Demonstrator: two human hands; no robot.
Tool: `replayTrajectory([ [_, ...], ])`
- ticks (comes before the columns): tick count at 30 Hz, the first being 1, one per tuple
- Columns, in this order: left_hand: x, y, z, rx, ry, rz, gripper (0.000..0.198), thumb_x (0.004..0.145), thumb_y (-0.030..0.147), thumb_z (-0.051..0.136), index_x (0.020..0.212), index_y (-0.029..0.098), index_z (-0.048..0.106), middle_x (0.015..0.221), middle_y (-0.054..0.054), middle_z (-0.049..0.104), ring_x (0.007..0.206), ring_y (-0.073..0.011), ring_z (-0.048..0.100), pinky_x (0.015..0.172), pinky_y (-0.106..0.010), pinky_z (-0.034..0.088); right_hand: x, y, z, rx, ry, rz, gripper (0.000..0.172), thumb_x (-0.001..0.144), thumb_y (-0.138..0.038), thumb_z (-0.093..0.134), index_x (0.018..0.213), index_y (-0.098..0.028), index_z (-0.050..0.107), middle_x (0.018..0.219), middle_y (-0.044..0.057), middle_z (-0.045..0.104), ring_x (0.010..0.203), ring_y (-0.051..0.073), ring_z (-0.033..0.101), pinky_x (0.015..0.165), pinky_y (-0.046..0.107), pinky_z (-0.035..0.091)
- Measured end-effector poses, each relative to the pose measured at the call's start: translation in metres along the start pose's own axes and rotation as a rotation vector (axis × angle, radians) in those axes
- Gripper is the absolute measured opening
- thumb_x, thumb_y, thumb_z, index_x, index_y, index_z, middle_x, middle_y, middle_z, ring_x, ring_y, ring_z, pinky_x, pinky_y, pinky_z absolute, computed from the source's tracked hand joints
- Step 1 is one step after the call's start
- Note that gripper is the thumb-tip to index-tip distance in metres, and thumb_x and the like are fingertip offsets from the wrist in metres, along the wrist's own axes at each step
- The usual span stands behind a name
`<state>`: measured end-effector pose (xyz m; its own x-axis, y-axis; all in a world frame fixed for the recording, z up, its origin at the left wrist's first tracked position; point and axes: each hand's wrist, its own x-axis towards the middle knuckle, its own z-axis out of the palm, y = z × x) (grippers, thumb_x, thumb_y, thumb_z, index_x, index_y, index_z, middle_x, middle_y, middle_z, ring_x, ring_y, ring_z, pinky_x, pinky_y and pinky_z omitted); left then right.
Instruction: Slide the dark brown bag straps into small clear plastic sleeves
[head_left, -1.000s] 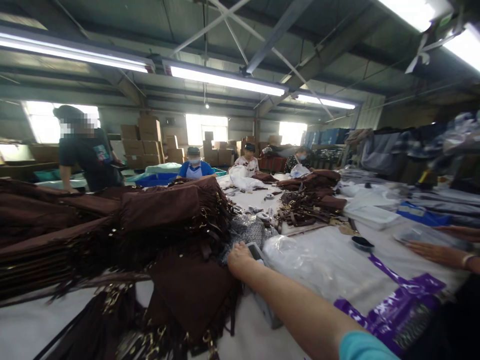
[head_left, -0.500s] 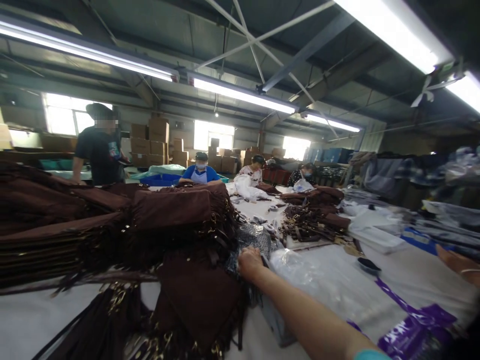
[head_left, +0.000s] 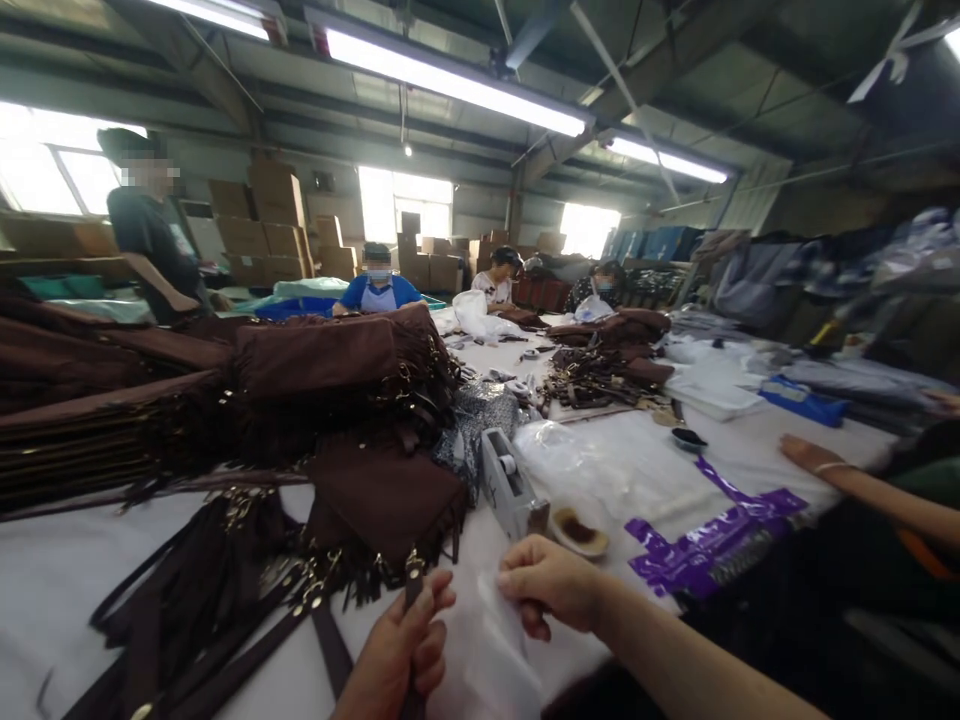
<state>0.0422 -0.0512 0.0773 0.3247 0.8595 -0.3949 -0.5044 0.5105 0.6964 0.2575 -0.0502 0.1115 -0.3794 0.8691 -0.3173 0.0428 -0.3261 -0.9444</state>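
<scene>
My left hand point(head_left: 405, 640), at the bottom centre, is closed around a dark brown strap point(head_left: 414, 580) with a metal fitting at its top. Just right of it, my right hand point(head_left: 551, 585) is pinched; what lies between its fingertips is too small to make out. Thin clear plastic point(head_left: 487, 630) lies between and below my hands. A grey tape dispenser point(head_left: 506, 480) stands beyond my right hand, beside a round brown-and-cream item point(head_left: 579, 530). Left of my hands lie a brown fringed bag point(head_left: 382, 495) and brown straps with gold clasps point(head_left: 225, 570).
Large stacks of brown bags point(head_left: 322, 360) fill the left side. Clear plastic bags point(head_left: 600, 460) and purple packaging point(head_left: 709, 550) lie to the right. Another person's hand point(head_left: 810, 455) rests at the right table edge. Several people are around the table's far side.
My right hand has drawn back from the dispenser towards me. My left hand has come into view with the strap. The view has tilted down, and the other person's hand is now on the table.
</scene>
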Motion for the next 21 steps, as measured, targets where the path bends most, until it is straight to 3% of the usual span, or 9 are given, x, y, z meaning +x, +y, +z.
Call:
replayTrajectory([
  [6,-0.005,0.000,-0.002,0.067,-0.016,-0.004,0.054,0.071,0.056,0.068,0.104,0.014,0.060,0.092,-0.004,0.057,0.048,0.0014,0.025,0.040,-0.014,0.018,0.011,-0.012,0.015,-0.307,0.010,-0.069,0.032,0.078,-0.031,0.058,0.051,-0.017,0.046,0.035,-0.007,0.044,0.029,0.004,0.036,0.032,0.015,0.023],
  [8,-0.006,-0.004,-0.004,0.142,-0.067,-0.023,0.052,0.069,0.055,0.071,0.099,0.014,0.058,0.080,-0.001,0.056,0.045,0.0007,0.023,0.040,-0.015,0.016,0.021,-0.010,0.017,-0.339,0.003,-0.083,0.033,0.079,-0.034,0.058,0.052,-0.017,0.047,0.035,-0.007,0.044,0.029,0.004,0.036,0.032,0.016,0.023],
  [11,-0.004,-0.013,-0.005,0.289,-0.094,-0.038,0.043,0.066,0.049,0.075,0.082,0.016,0.054,0.051,0.010,0.037,0.041,-0.0016,0.020,0.040,-0.018,0.016,0.038,0.003,0.020,-0.277,0.022,-0.103,0.041,0.080,-0.046,0.057,0.053,-0.017,0.047,0.036,-0.007,0.041,0.030,0.006,0.037,0.033,0.017,0.025],
  [13,-0.001,-0.018,-0.006,0.343,-0.046,-0.024,0.041,0.065,0.048,0.076,0.073,0.018,0.049,0.046,0.012,0.028,0.040,-0.0027,0.020,0.040,-0.019,0.016,0.044,0.014,0.023,-0.155,0.069,-0.130,0.049,0.082,-0.059,0.049,0.056,-0.017,0.048,0.038,-0.006,0.041,0.032,0.007,0.038,0.034,0.019,0.027],
  [15,0.001,-0.020,-0.008,0.354,0.009,-0.003,0.043,0.063,0.049,0.075,0.072,0.019,0.046,0.046,0.012,0.029,0.040,-0.0030,0.021,0.041,-0.019,0.017,0.043,0.024,0.026,-0.035,0.085,-0.155,0.056,0.083,-0.067,0.042,0.065,-0.015,0.053,0.047,-0.004,0.047,0.038,0.007,0.041,0.038,0.019,0.031],
  [18,0.004,-0.022,-0.008,0.374,0.057,-0.001,0.048,0.058,0.055,0.076,0.074,0.020,0.046,0.045,0.013,0.030,0.039,-0.0035,0.021,0.040,-0.020,0.017,0.035,0.031,0.032,0.004,0.055,-0.191,0.048,0.076,-0.061,0.060,0.081,-0.013,0.062,0.062,-0.001,0.054,0.052,0.008,0.047,0.047,0.019,0.034],
  [21,0.004,-0.029,-0.005,0.454,0.058,-0.023,0.053,0.053,0.061,0.076,0.073,0.020,0.047,0.042,0.012,0.033,0.037,-0.0051,0.026,0.039,-0.021,0.020,0.031,0.032,0.038,-0.031,0.242,-0.227,0.036,0.069,-0.046,0.070,0.071,-0.012,0.062,0.060,-0.001,0.054,0.054,0.008,0.045,0.051,0.020,0.034],
])
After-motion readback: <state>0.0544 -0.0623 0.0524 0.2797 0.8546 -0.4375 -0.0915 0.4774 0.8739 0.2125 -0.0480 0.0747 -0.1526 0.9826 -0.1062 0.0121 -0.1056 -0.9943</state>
